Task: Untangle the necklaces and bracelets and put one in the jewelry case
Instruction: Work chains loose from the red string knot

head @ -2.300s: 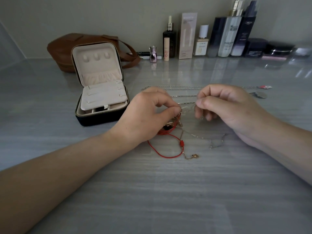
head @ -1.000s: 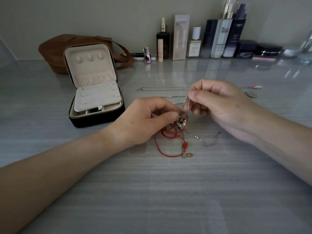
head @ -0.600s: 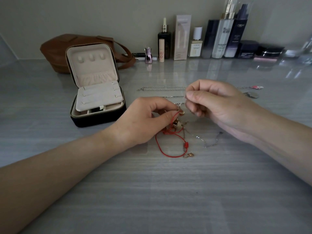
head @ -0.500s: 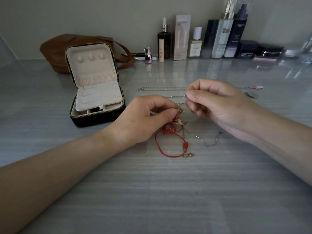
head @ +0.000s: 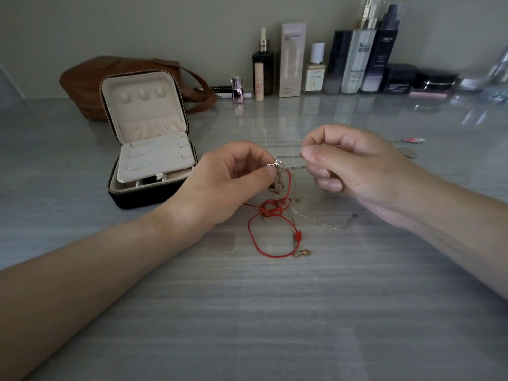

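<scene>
A tangle of jewelry (head: 278, 182) hangs just above the grey table, with a red cord bracelet (head: 270, 229) trailing down from it onto the surface. My left hand (head: 228, 182) pinches the knot of charms between thumb and fingers. My right hand (head: 354, 163) pinches a thin silver chain (head: 288, 156) that runs out of the knot. Another silver chain (head: 324, 222) lies on the table below my right hand. The jewelry case (head: 149, 149) stands open at the left, its cream lid upright.
A brown leather bag (head: 85, 81) sits behind the case. Several cosmetic bottles and jars (head: 354, 61) line the back wall. Two more chains (head: 277, 143) lie stretched across the table behind my hands, ending in a red charm (head: 413, 140) at the right.
My left hand has lifted the knot higher off the table, and my right hand has drawn the silver chain out to the right. The red cord now hangs longer below.
</scene>
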Motion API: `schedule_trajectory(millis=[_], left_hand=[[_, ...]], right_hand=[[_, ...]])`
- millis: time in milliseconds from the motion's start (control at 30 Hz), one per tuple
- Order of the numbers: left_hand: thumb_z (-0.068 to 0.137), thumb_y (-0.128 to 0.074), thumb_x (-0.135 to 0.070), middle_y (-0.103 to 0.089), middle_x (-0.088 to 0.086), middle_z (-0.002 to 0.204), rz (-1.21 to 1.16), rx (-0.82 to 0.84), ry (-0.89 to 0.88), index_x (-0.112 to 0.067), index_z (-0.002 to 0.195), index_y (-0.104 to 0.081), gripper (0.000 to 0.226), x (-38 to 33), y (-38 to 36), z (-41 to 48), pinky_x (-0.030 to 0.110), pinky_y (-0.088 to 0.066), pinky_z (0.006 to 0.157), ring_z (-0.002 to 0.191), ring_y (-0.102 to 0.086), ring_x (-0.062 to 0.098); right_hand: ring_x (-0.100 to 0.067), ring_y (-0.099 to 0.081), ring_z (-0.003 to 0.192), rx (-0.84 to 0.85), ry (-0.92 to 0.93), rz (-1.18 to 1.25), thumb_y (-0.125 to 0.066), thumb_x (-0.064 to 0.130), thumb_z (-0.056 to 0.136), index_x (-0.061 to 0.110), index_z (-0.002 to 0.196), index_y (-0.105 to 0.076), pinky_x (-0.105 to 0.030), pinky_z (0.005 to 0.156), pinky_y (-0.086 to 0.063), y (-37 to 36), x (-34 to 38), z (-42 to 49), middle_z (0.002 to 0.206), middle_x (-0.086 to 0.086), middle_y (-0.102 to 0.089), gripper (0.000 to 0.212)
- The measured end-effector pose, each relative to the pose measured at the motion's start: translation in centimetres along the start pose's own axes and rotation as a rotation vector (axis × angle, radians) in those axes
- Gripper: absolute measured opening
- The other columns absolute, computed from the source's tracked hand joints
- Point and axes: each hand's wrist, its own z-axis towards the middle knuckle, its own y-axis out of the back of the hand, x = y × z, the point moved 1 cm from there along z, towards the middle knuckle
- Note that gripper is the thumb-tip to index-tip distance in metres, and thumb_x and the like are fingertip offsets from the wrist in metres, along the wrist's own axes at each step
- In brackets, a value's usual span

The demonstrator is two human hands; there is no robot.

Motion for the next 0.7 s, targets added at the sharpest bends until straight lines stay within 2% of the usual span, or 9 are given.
schedule_trajectory(millis=[167, 267, 367, 500, 567, 633, 700], left_hand=[[0.084, -0.063, -0.006, -0.058, -0.006, 0.066, 0.011, -0.052, 0.007, -0.017, 0.075, -0.059, 0.015, -0.12, 0.06, 0.03, 0.012, -0.039, 0.058, 0.060, -0.048, 0.003], [0.084, -0.063, -0.008, -0.060, -0.011, 0.062, -0.036, -0.083, 0.029, -0.017, 0.074, -0.059, 0.013, -0.12, 0.10, 0.10, 0.011, -0.041, 0.060, 0.060, -0.052, 0.000], [0.076, -0.070, -0.015, -0.063, -0.008, 0.066, -0.125, -0.076, 0.044, -0.018, 0.074, -0.059, 0.011, -0.02, 0.13, 0.14, 0.016, -0.045, 0.065, 0.065, -0.056, 0.005], [0.072, -0.062, -0.020, -0.065, 0.000, 0.069, -0.228, -0.058, 0.073, -0.015, 0.076, -0.059, 0.007, 0.24, 0.12, 0.24, 0.023, -0.049, 0.069, 0.069, -0.058, 0.013], [0.073, -0.063, -0.018, -0.064, -0.001, 0.067, -0.235, -0.055, 0.077, -0.014, 0.076, -0.059, 0.007, 0.25, 0.14, 0.24, 0.025, -0.049, 0.070, 0.067, -0.059, 0.013], [0.074, -0.071, -0.016, -0.064, 0.000, 0.067, -0.248, -0.063, 0.084, -0.013, 0.078, -0.059, 0.013, 0.22, 0.18, 0.25, 0.025, -0.049, 0.070, 0.066, -0.059, 0.013], [0.071, -0.066, -0.017, -0.063, 0.004, 0.070, -0.289, -0.066, 0.095, -0.009, 0.080, -0.058, 0.014, 0.21, 0.18, 0.26, 0.026, -0.050, 0.070, 0.067, -0.059, 0.014]], right_hand=[[-0.005, -0.034, 0.047, -0.007, -0.006, -0.052, -0.053, 0.010, 0.091, 0.014, 0.072, -0.057, -0.012, 0.047, -0.032, 0.10, -0.01, 0.00, 0.054, 0.005, -0.038, 0.020], [-0.003, -0.036, 0.045, -0.009, -0.023, -0.083, -0.057, 0.016, 0.089, 0.015, 0.071, -0.061, -0.012, 0.049, -0.034, 0.19, -0.01, 0.01, 0.049, 0.011, -0.040, 0.019], [-0.005, -0.034, 0.048, -0.007, -0.022, -0.084, -0.057, 0.021, 0.089, 0.015, 0.068, -0.061, -0.014, 0.049, -0.033, 0.16, 0.10, -0.01, 0.052, 0.006, -0.038, 0.022], [-0.010, -0.033, 0.052, 0.009, -0.018, -0.068, -0.061, 0.034, 0.080, 0.014, 0.059, -0.053, -0.018, 0.053, -0.031, 0.14, 0.04, -0.04, 0.059, -0.001, -0.036, 0.030], [-0.010, -0.040, 0.054, 0.023, -0.043, 0.006, -0.068, 0.043, 0.065, 0.016, 0.055, -0.053, -0.019, 0.057, -0.034, 0.26, -0.02, -0.03, 0.058, 0.000, -0.043, 0.032], [-0.009, -0.051, 0.058, 0.030, -0.067, 0.147, -0.076, 0.040, 0.055, 0.020, 0.052, -0.061, -0.021, 0.060, -0.039, 0.46, -0.04, 0.05, 0.060, 0.002, -0.057, 0.025], [-0.010, -0.061, 0.063, 0.036, -0.087, 0.297, -0.072, 0.033, 0.056, 0.021, 0.052, -0.066, -0.021, 0.063, -0.045, 0.65, -0.03, 0.14, 0.066, 0.002, -0.066, 0.013]])
